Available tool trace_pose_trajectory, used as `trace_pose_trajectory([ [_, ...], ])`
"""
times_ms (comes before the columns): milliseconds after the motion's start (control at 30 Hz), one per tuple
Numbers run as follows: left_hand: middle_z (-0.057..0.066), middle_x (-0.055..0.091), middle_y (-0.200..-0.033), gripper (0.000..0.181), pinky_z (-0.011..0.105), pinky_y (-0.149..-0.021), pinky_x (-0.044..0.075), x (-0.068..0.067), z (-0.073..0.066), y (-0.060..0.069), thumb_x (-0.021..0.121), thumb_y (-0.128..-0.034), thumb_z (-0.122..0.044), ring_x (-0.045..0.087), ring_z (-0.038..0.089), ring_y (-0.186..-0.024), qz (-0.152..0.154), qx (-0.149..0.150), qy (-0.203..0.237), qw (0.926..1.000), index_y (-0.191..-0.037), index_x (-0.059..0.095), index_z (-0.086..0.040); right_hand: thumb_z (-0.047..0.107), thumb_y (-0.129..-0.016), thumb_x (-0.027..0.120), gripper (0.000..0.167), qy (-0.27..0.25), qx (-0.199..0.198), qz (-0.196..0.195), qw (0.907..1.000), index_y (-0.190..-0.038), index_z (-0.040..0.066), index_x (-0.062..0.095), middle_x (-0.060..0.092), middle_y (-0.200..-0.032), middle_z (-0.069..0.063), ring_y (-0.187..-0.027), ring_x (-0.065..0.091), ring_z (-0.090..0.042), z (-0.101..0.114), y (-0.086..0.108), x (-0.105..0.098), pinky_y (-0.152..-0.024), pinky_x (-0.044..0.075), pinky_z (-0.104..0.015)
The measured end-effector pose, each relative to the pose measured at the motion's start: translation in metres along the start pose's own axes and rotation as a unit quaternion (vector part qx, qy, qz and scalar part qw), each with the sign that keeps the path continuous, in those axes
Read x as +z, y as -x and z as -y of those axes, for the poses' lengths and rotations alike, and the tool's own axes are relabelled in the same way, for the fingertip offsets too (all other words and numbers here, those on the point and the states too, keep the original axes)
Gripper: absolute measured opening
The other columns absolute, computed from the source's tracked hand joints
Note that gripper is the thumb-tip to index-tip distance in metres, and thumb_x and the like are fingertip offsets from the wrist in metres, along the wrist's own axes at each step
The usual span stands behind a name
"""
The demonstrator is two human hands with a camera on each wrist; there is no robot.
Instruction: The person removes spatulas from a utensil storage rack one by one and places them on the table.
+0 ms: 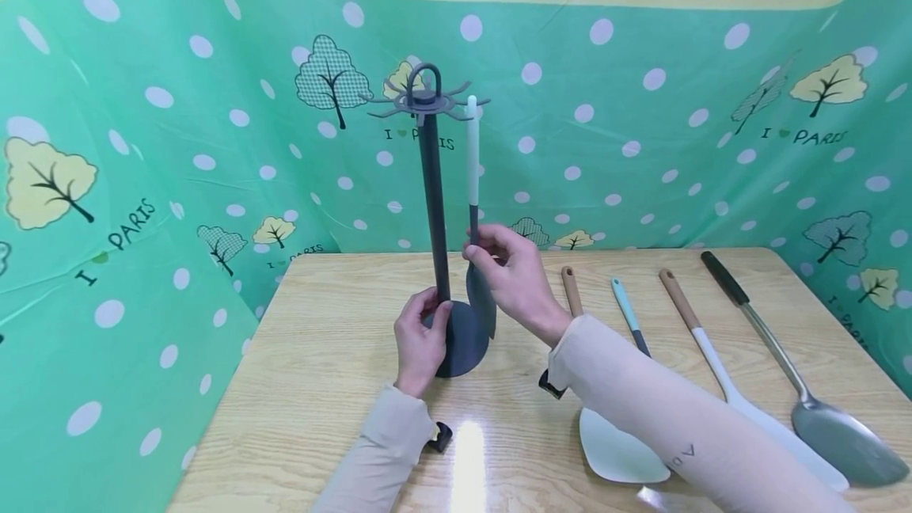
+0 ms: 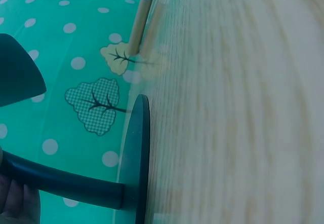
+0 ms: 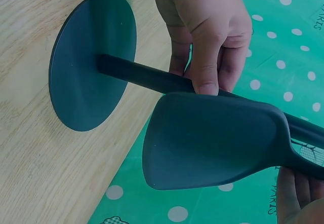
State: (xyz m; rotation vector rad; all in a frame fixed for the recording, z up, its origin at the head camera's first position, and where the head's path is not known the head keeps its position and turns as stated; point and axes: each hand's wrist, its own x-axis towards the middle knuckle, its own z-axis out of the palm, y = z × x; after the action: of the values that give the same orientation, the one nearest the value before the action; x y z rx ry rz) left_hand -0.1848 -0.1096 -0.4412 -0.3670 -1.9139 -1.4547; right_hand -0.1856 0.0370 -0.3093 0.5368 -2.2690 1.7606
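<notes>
A dark utensil stand with a round base [image 1: 465, 351], an upright pole [image 1: 433, 204] and a ring of hooks [image 1: 426, 105] rises from the table. Low on the pole, my left hand [image 1: 420, 339] grips it, thumb and fingers on either side. My right hand [image 1: 520, 275] pinches the neck of a spatula [image 1: 473, 157] with a mint handle and dark blade. The handle points up, its tip overlapping a right-hand hook; whether it is caught there I cannot tell. In the right wrist view the broad blade [image 3: 217, 143] hangs alongside the pole, partly covering it.
Right of the stand lie a white-bladed turner [image 1: 620, 450], a mint-handled utensil [image 1: 627, 307] partly under my right sleeve, a brown-handled white utensil [image 1: 712, 355] and a metal spatula [image 1: 844, 438]. A green dotted cloth [image 1: 570, 141] hangs behind the wooden table [image 1: 285, 386].
</notes>
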Motion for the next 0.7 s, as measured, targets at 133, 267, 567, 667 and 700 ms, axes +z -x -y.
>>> trace_pose_trajectory([
  [133,0.022,0.065,-0.088,0.017,0.051,-0.076,0.055,-0.0006,-0.0007,-0.0001,0.066,-0.0842,0.008,0.063,0.035,-0.080,0.005,-0.010,0.005,0.9999,-0.101,0.064,0.010,0.005,-0.093,0.060,0.019,-0.003,-0.009,-0.002,0.9999,-0.111,0.000,0.065,0.067,-0.098,-0.016,-0.090,0.065,-0.027,0.0020,0.0022,-0.0007,-0.083,0.053,-0.037],
  [267,0.023,0.064,-0.090,0.017,0.054,-0.077,0.054,-0.0021,-0.0071,-0.0012,0.065,-0.0851,0.008,0.063,0.037,-0.081,0.010,-0.016,0.009,0.9998,-0.102,0.064,0.011,0.005,-0.093,0.061,0.017,-0.005,-0.017,-0.004,0.9998,-0.109,0.000,0.066,0.067,-0.097,-0.015,-0.088,0.065,-0.027,0.0024,0.0044,-0.0014,-0.082,0.053,-0.036],
  [567,0.023,0.064,-0.090,0.017,0.054,-0.078,0.053,-0.0020,-0.0071,-0.0004,0.065,-0.0860,0.007,0.063,0.036,-0.082,0.011,-0.027,0.008,0.9995,-0.103,0.064,0.010,0.004,-0.092,0.062,0.016,0.001,-0.029,-0.010,0.9995,-0.107,0.001,0.066,0.067,-0.095,-0.013,-0.086,0.065,-0.024,0.0031,0.0073,-0.0016,-0.078,0.053,-0.033],
  [667,0.023,0.064,-0.091,0.018,0.053,-0.078,0.053,-0.0020,-0.0069,-0.0002,0.065,-0.0862,0.006,0.063,0.036,-0.082,0.011,-0.028,0.009,0.9995,-0.103,0.064,0.010,0.004,-0.092,0.062,0.015,-0.001,-0.030,-0.011,0.9995,-0.106,0.000,0.066,0.067,-0.094,-0.013,-0.085,0.065,-0.024,0.0002,0.0069,-0.0014,-0.077,0.054,-0.033],
  [700,0.024,0.064,-0.091,0.018,0.053,-0.078,0.053,-0.0021,-0.0069,-0.0001,0.065,-0.0862,0.005,0.063,0.037,-0.082,0.011,-0.028,0.009,0.9995,-0.103,0.064,0.010,0.004,-0.092,0.062,0.016,-0.002,-0.031,-0.012,0.9994,-0.106,0.001,0.066,0.067,-0.094,-0.013,-0.085,0.065,-0.024,-0.0034,0.0062,-0.0012,-0.077,0.054,-0.033],
])
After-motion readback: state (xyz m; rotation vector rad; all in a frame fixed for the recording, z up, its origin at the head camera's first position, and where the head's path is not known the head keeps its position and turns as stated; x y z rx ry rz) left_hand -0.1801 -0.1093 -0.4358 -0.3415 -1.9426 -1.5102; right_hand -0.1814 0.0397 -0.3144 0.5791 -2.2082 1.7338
